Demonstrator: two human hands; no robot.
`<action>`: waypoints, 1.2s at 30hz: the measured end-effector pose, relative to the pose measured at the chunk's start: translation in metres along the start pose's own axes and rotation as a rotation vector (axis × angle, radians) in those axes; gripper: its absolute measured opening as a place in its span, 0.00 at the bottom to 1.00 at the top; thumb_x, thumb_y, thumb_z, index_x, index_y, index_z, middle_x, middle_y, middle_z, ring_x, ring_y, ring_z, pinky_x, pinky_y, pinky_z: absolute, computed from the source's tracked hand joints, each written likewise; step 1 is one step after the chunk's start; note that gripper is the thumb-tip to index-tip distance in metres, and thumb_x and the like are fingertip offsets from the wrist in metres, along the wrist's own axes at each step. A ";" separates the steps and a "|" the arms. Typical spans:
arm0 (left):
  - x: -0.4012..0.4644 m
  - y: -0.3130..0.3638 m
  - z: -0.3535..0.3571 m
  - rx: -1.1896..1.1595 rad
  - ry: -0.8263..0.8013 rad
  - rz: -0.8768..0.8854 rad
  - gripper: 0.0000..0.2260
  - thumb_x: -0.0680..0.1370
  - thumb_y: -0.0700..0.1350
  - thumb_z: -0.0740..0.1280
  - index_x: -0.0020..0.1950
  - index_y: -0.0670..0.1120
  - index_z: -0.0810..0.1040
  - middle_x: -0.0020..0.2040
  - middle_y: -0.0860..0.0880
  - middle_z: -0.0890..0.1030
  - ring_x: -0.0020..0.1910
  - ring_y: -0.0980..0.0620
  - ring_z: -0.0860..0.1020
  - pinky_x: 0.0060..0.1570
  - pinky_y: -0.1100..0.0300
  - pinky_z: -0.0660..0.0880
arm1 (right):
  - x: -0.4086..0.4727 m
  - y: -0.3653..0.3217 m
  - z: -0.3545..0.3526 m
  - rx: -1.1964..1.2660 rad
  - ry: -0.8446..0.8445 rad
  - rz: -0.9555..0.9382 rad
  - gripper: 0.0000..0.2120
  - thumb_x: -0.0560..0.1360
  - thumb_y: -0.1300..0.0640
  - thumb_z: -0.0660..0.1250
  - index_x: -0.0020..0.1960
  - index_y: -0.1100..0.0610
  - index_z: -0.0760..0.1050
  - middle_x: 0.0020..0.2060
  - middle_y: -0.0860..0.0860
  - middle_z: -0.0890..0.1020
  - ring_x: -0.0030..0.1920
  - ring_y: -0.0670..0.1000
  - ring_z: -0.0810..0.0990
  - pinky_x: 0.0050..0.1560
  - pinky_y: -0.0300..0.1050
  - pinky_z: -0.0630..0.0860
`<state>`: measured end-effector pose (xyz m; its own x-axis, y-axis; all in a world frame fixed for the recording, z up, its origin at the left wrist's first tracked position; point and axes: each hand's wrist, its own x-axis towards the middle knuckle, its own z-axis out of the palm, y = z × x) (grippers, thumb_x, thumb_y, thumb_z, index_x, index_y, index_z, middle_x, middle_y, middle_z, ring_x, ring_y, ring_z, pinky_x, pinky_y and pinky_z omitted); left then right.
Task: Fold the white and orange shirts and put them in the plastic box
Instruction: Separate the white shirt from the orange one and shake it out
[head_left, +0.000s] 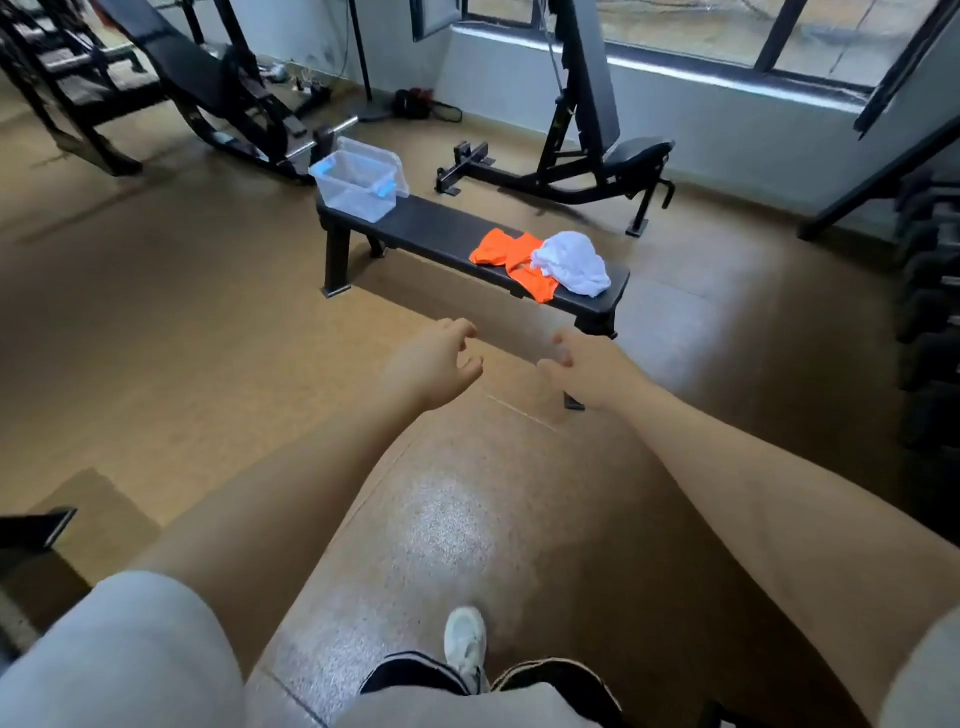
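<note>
A crumpled white shirt (571, 262) lies on the near right end of a flat black bench (431, 228), partly on top of a crumpled orange shirt (511, 260). A clear plastic box (356, 189) with blue latches stands uncovered on the bench's far left end, its lid (376, 158) leaning behind it. My left hand (434, 364) and my right hand (584, 371) are stretched out in front of me, short of the bench, fingers loosely curled and holding nothing.
An adjustable weight bench (597, 135) stands behind the flat bench by the window wall. More gym machines (171, 88) fill the back left. A dumbbell rack (930, 312) is at the right edge. Brown floor lies between me and the bench.
</note>
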<state>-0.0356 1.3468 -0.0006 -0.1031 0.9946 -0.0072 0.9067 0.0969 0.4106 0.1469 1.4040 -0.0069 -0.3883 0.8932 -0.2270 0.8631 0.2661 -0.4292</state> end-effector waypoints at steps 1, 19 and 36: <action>0.023 -0.003 -0.004 0.023 -0.011 0.015 0.18 0.77 0.49 0.62 0.66 0.46 0.70 0.60 0.46 0.76 0.53 0.50 0.77 0.46 0.61 0.72 | 0.020 0.000 -0.006 0.028 0.013 0.015 0.21 0.77 0.46 0.59 0.67 0.53 0.64 0.60 0.55 0.77 0.57 0.56 0.76 0.59 0.55 0.74; 0.426 -0.052 0.037 0.092 -0.162 0.057 0.19 0.75 0.50 0.62 0.65 0.46 0.70 0.60 0.47 0.76 0.59 0.47 0.74 0.54 0.51 0.75 | 0.414 0.086 -0.075 0.011 -0.088 0.085 0.17 0.77 0.49 0.59 0.59 0.59 0.71 0.49 0.55 0.79 0.50 0.56 0.75 0.49 0.47 0.70; 0.792 -0.075 0.116 -0.116 -0.435 0.090 0.19 0.75 0.45 0.63 0.65 0.44 0.70 0.54 0.45 0.79 0.52 0.45 0.77 0.51 0.55 0.73 | 0.709 0.178 -0.113 0.144 -0.161 0.386 0.13 0.78 0.57 0.56 0.56 0.62 0.75 0.49 0.58 0.81 0.45 0.52 0.73 0.41 0.40 0.61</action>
<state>-0.1375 2.1311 -0.1429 0.1783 0.9238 -0.3389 0.8496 0.0292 0.5266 0.0618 2.1253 -0.1450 -0.1015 0.8460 -0.5234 0.9053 -0.1397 -0.4013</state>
